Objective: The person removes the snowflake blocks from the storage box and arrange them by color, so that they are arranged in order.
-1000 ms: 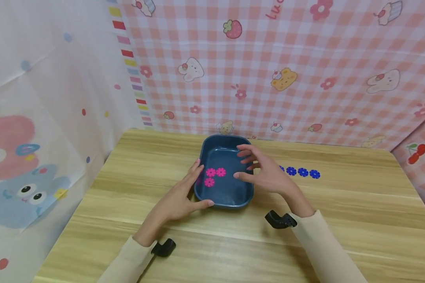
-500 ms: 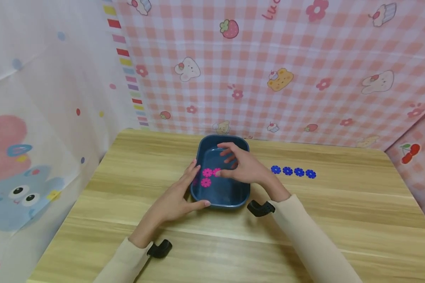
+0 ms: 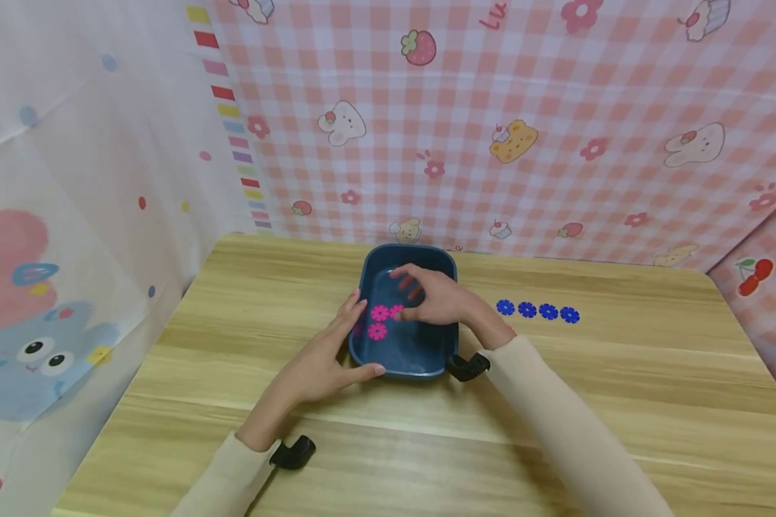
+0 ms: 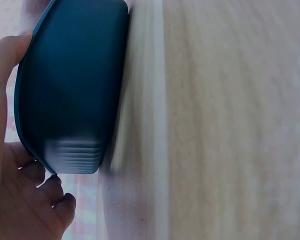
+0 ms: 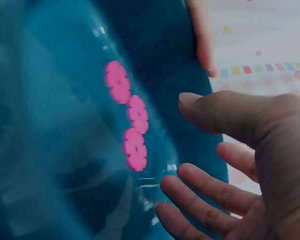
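Observation:
A dark blue rectangular plastic bin (image 3: 420, 362) stands on the table. My left hand (image 3: 317, 362) holds its left side, fingers along the outer wall and thumb at the front rim; the left wrist view shows the thumb on the bin's edge. Inside lie three pink flower-shaped snowflake discs (image 3: 377, 331), flat on the bottom and close together. My right hand (image 3: 436, 298) is over the bin, its thumb nearest the discs. In the right wrist view, the thumb and fingers are spread with nothing between them, apart from the pink discs (image 5: 137, 115).
Several blue snowflake discs (image 3: 527, 310) lie in a row on the wooden table (image 3: 388, 445), right of the bin. A small red bit (image 3: 512, 329) shows beside the right sleeve, mostly hidden. Behind the table hangs a pink checked cloth (image 3: 465, 93).
My right hand has moved left from the bin's right rim to over its inside, and slightly lower. The left hand has stayed at the bin, and the discs have not visibly moved.

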Tool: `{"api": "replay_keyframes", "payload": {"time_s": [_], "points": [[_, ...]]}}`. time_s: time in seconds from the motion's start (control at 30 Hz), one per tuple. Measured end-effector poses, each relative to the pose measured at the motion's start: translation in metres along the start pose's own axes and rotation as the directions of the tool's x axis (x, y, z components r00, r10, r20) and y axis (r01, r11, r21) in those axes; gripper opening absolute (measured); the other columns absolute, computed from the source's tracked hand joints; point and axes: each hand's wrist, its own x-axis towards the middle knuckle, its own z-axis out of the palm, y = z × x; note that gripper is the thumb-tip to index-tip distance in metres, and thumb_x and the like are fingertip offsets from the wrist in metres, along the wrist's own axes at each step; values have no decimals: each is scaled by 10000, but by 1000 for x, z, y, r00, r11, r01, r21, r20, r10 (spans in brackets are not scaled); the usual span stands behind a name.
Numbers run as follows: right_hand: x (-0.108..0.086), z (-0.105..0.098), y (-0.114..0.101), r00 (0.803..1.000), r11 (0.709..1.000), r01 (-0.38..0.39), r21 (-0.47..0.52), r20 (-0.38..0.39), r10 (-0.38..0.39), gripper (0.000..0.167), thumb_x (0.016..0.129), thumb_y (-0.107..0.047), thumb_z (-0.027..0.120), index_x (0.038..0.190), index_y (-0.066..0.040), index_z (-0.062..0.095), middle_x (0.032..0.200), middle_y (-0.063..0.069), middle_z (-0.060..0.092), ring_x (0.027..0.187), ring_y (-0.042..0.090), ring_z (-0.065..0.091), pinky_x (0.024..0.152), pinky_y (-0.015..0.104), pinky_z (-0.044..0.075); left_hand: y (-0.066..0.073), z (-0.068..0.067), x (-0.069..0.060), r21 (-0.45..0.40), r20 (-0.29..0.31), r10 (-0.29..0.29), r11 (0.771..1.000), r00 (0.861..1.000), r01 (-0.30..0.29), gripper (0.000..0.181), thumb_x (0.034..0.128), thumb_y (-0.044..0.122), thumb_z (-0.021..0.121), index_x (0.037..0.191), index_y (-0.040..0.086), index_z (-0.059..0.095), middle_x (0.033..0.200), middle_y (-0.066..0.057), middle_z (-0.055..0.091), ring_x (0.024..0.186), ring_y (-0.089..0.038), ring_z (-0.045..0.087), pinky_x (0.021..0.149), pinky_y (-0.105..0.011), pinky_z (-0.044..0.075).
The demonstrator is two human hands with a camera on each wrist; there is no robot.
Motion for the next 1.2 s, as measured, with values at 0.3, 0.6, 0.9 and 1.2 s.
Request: {"api": "replay_keyframes", "payload": {"time_s": [0.3, 0.6, 0.9, 1.2], "points": [[13, -5, 2, 993, 999, -50, -20, 110, 52, 662, 891, -281, 790, 1468, -115, 511, 1292, 102, 669, 1132, 238, 672, 957, 408, 582, 0, -2, 0, -7, 3, -10, 1000, 1000, 10, 1129, 824, 767, 653, 1667, 248, 110, 1738, 145, -61, 1604, -235, 144, 1244, -550, 301], [29, -10, 3, 966, 981, -167, -97, 182, 183, 512, 880, -247, 807, 1353, -159, 632, 1187, 82, 688, 1032, 216, 660, 916, 371, 562, 1, -1, -2, -2, 1, -13, 1000, 1000, 13, 1134, 817, 786, 643, 1667, 258, 110, 1736, 154, -55, 1600, -236, 162, 1237, -558, 313], [36, -4, 4, 965, 968, -184, -171, 155, 211, 329, 842, -238, 857, 1143, -200, 733, 964, 24, 655, 832, 165, 589, 708, 263, 485, 2, -1, 0, -13, 2, -14, 1000, 1000, 14, 1132, 810, 784, 650, 1666, 279, 106, 1734, 164, -56, 1601, -226, 154, 1241, -559, 305], [38, 1, 5, 970, 965, -182, -191, 127, 208, 215, 839, -213, 859, 1005, -177, 726, 853, 1, 630, 765, 149, 565, 662, 256, 450, 1, -1, -1, -6, -1, -21, 1000, 1000, 21, 1134, 809, 783, 653, 1666, 277, 109, 1738, 153, -49, 1600, -219, 153, 1243, -557, 302]]}}
